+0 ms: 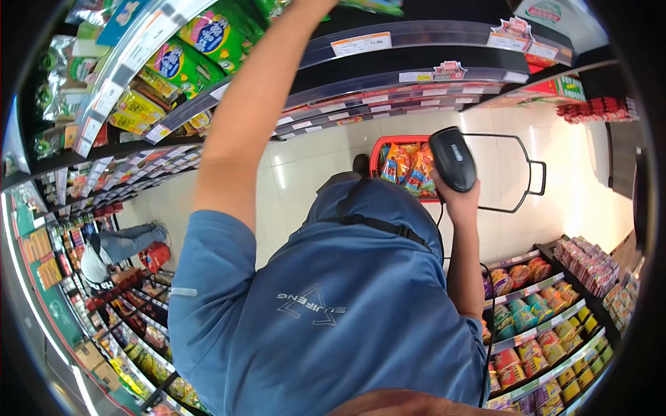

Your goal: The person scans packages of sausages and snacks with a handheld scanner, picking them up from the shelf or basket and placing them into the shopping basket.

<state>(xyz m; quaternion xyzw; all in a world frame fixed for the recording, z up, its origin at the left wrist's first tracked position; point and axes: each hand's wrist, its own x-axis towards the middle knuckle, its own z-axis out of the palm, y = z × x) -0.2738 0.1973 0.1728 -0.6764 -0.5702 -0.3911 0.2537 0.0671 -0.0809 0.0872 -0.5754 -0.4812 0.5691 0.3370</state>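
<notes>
My right hand [459, 197] is closed around a black handheld barcode scanner [453, 158], with a cable trailing down beside my arm. Just beneath it, a red shopping basket [376, 154] holds several orange and blue snack packets [416, 166]. My left arm stretches up to the upper shelf. Only the base of my left hand [318, 5] shows at the top edge; its fingers are cut off, so what they touch is hidden. Close to it lie green snack packets [208, 35] and another green packet [374, 5] on the dark shelf.
Shelves with price labels [361, 44] run along the front and left. Below right, a tiered shelf [534, 338] carries tubs and packets. The basket's black handle [538, 178] sticks out over the pale tiled floor [298, 166]. Another person [125, 246] is at the left, near a red basket [154, 256].
</notes>
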